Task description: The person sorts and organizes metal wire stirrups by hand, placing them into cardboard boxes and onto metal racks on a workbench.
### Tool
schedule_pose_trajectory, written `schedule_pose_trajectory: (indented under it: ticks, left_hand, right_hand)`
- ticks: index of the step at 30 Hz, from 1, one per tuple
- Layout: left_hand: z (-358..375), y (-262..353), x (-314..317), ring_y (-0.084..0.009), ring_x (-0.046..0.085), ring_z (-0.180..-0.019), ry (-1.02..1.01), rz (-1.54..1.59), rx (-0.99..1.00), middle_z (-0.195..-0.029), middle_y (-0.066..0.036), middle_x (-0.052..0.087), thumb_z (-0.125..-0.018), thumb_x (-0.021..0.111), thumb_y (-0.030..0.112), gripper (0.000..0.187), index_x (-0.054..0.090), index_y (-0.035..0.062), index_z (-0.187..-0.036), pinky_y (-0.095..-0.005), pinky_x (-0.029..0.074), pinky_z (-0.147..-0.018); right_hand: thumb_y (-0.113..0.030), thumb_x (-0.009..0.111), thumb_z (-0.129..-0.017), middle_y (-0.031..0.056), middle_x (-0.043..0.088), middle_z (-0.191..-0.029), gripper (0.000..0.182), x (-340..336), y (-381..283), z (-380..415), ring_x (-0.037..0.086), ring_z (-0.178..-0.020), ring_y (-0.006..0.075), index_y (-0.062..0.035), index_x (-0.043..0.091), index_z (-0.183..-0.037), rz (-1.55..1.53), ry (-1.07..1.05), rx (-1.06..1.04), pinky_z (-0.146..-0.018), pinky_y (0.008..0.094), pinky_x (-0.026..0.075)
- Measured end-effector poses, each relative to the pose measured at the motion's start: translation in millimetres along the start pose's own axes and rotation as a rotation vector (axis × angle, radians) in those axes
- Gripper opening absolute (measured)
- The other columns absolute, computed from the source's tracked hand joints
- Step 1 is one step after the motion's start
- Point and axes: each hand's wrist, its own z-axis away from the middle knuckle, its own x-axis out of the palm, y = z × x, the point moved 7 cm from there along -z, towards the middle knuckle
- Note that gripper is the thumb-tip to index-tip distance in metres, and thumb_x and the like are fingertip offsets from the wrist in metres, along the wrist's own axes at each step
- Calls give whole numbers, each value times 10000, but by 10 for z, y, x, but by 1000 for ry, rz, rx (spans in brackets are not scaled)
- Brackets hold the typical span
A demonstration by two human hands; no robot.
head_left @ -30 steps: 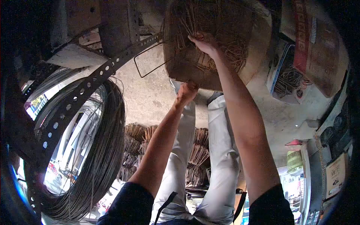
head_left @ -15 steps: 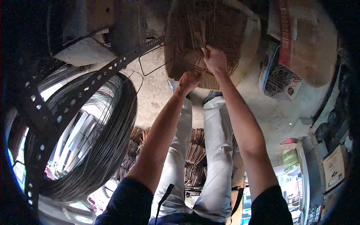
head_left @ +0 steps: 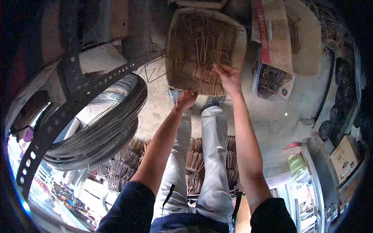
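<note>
A cardboard box (head_left: 233, 58) with its top open stands in front of my feet, and a tangle of rusty bent wire pieces (head_left: 204, 48) fills it. My right hand (head_left: 230, 77) is over the box's near right part, thumb and fingers pinched together on thin wire pieces; their ends blur into the heap behind. My left hand (head_left: 186, 99) is curled closed at the box's near left edge, fingertips against the cardboard rim. Its palm side is hidden.
A large wire coil (head_left: 112, 120) hangs at left beside a perforated metal post (head_left: 83, 85). Right of the box are a smaller carton (head_left: 272, 79) of wire pieces and a taller carton (head_left: 305, 50). Bundled rods (head_left: 195, 167) lie behind my legs.
My left hand has drawn back toward me to the box's near edge. My right hand has come lower, away from the upright wires. The whole view has shifted.
</note>
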Motion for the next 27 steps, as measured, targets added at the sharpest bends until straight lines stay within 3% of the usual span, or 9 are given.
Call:
schedule_pose_trajectory:
  ticks: [3,5,6,9,11,13,18,22,27]
  left_hand:
    - [124,183,-186,-355,572,-906,89,73,-10,-939,-172,612,-831,506,280,259,574,52,-934,-394,465,-778]
    - [206,212,-289,-337,579,-903,7,92,-235,-938,-157,617,-833,505,277,243,568,53,-903,-393,471,-761]
    - [198,145,-186,-339,586,-881,35,11,-40,-911,-162,622,-828,512,280,236,564,60,-896,-405,474,-743]
    - [282,390,-297,-348,584,-877,71,-143,141,-891,-165,625,-824,518,271,230,561,67,-922,-416,472,-741]
    - [290,538,-477,-360,578,-867,99,55,21,-872,-172,620,-827,512,254,221,559,68,-937,-419,468,-740]
    - [260,689,-519,-361,572,-866,-4,-112,45,-876,-168,615,-832,497,229,213,555,63,-953,-417,462,-745]
    - [368,984,-695,-364,579,-799,101,165,24,-885,-198,602,-829,490,215,213,550,39,-933,-430,458,-680]
    - [440,869,-533,-235,605,-714,42,733,-176,-823,-151,615,-865,464,369,359,574,40,-957,-360,467,-614]
    - [634,1803,-1211,-215,552,-893,-47,1173,-323,-1063,-101,566,-807,255,698,790,497,34,-1159,-345,424,-840]
  right_hand:
    - [-157,651,-799,41,649,-745,216,-288,313,52,606,-653,96,44,651,-877,39,32,109,-592,219,464]
    - [-321,691,-754,90,654,-704,348,-459,30,257,566,-585,131,18,670,-827,-96,-36,96,-560,283,435]
    - [-274,685,-768,73,651,-685,302,-572,-64,342,530,-581,95,16,668,-851,176,-19,124,-545,274,418]
    - [-218,694,-764,35,647,-751,289,-685,-479,595,539,-672,68,15,655,-931,-60,-38,196,-575,225,420]
    - [-193,682,-776,27,643,-783,274,-803,-539,624,514,-679,59,20,649,-945,150,-47,166,-614,211,416]
    - [-171,670,-786,10,636,-810,263,-853,-666,666,516,-694,56,24,643,-960,-262,-3,139,-639,200,408]
    - [-162,657,-796,26,638,-871,268,-935,-1080,764,533,-757,55,36,632,-975,-133,-71,141,-692,200,422]
    - [-165,662,-791,27,643,-870,267,-910,-1372,851,538,-759,56,28,635,-973,-179,-116,146,-694,202,423]
    - [-190,653,-798,29,645,-838,267,-1002,-1970,1143,541,-746,58,34,644,-943,-246,-214,117,-683,209,422]
